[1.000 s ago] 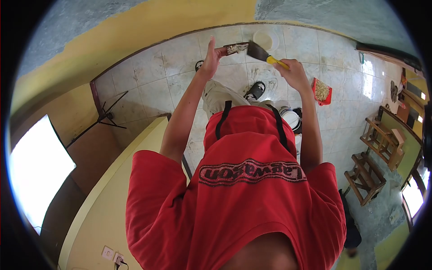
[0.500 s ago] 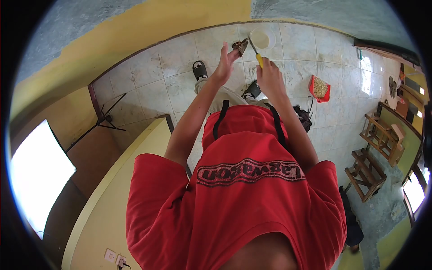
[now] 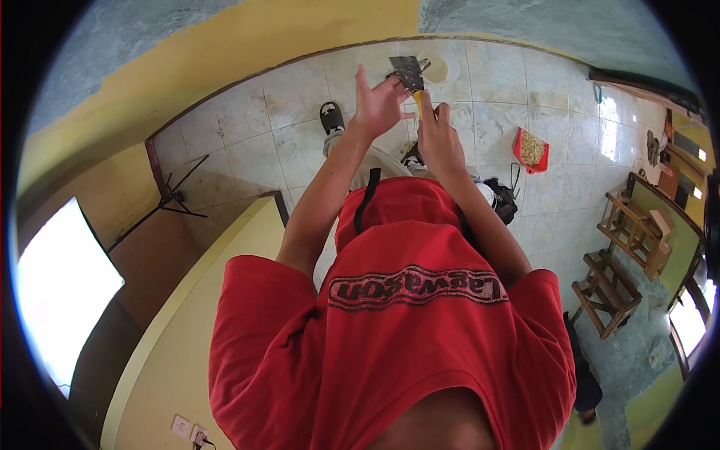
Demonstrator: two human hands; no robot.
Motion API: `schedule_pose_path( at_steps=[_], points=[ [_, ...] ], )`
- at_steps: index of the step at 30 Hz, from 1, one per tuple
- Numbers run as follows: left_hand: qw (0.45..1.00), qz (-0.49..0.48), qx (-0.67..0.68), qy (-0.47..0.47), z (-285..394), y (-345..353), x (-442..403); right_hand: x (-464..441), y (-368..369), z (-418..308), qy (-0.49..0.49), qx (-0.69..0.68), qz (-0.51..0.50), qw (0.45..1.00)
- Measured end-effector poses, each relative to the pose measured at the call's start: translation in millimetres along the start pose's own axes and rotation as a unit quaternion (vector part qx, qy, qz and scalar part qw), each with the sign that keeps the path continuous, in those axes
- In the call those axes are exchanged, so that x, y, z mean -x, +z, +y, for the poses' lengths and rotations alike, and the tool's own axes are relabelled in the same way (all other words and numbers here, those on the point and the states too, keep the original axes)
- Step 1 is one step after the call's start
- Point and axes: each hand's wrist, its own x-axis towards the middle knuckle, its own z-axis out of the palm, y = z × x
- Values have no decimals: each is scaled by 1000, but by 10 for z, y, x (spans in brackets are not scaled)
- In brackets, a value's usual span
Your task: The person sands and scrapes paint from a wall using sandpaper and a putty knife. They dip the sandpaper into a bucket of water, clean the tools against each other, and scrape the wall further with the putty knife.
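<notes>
My right hand (image 3: pixel 441 142) is wrapped round the yellow handle of a scraper (image 3: pixel 409 73), whose wide dark blade points away from me. The blade lies over a small dark, crusted piece (image 3: pixel 424 65), mostly hidden behind it. My left hand (image 3: pixel 379 105) holds that piece at its fingertips, with the thumb raised and one finger stretched towards the scraper handle. Beyond both hands a pale round tub (image 3: pixel 442 67) stands on the tiled floor.
A red dustpan (image 3: pixel 531 150) with pale debris lies on the floor to the right. Black bag (image 3: pixel 504 201) beside my right forearm. Wooden stools (image 3: pixel 607 292) stand far right, a black tripod stand (image 3: pixel 174 196) at left. A low partition wall (image 3: pixel 187 315) runs along my left.
The scraper has turned from edge-on to flat and moved left over the dark piece. My right hand has come closer to my left hand, whose fingers have spread.
</notes>
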Motion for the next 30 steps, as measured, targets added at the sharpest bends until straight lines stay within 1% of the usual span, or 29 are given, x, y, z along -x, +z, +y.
schedule_pose_path(
  at_steps=[1, 2, 3, 4, 5, 7, 10, 12, 14, 16, 17, 18, 19, 21, 22, 23, 24, 25, 26, 27, 28, 29, 30],
  points=[
    [999, -12, 51, -11, 80, -38, -2, 9, 3, 59, -37, 5, 14, 999],
    [994, -24, 102, -21, 144, -46, 6, -12, -42, 94, -38, 6, 14, 999],
    [992, -10, 124, -13, 184, -42, 17, -46, -94, 131, -17, 17, 14, 1000],
    [992, -10, 124, -13, 205, -36, 25, -61, -130, 160, 3, 27, 14, 1000],
    [991, 4, 134, -15, 229, -45, 20, -55, -132, 187, 3, 26, 14, 1000],
    [990, 17, 142, -19, 260, -64, 42, -22, -132, 227, -55, 34, 5, 998],
    [989, 35, 140, -16, 269, -37, 58, -56, -187, 289, -42, 15, 6, 999],
    [990, 63, 122, -13, 256, -35, 49, -38, -126, 335, -54, 14, 8, 998],
    [992, 65, 105, -8, 245, -79, 97, -82, -159, 432, -66, 18, 13, 998],
    [994, 70, 88, 0, 219, -132, 106, -217, -258, 563, 79, -14, 84, 993],
    [995, 76, 70, 8, 218, -157, 120, -227, -274, 650, 94, -37, 110, 989],
    [995, 81, 50, 14, 216, -197, 135, -226, -264, 730, 72, -42, 145, 986],
    [995, 82, 49, 15, 220, -234, 147, -208, -237, 798, 72, -47, 140, 986],
    [987, 128, -93, 19, 183, -377, 117, -142, -229, 909, 73, -47, 139, 986],
    [988, 123, -93, 19, 140, -600, 47, -102, -184, 990, 81, -58, 111, 989],
    [945, 158, -287, 17, 58, -988, -68, -50, -128, 1083, 88, -69, 82, 990],
    [908, 172, -381, 18, 49, -1077, -66, 17, -59, 1195, 90, -67, 84, 990],
    [862, 188, -470, 15, 43, -1155, -60, 84, 30, 1314, 118, -66, 60, 989],
    [782, 218, -583, -9, 63, -1059, 73, 145, 113, 1422, 146, -67, 36, 986],
    [686, 244, -685, -34, 89, -1003, 163, 223, 161, 1502, 182, -71, 10, 981],
    [685, 244, -685, -33, 65, -1073, 181, 311, 253, 1648, 181, -72, 11, 981],
    [763, 283, -579, -44, -16, -1218, 188, 416, 372, 1831, 193, -58, -1, 980],
    [827, 316, -462, -55, -82, -1329, 200, 523, 466, 1984, 206, -44, -12, 978]
  ],
)
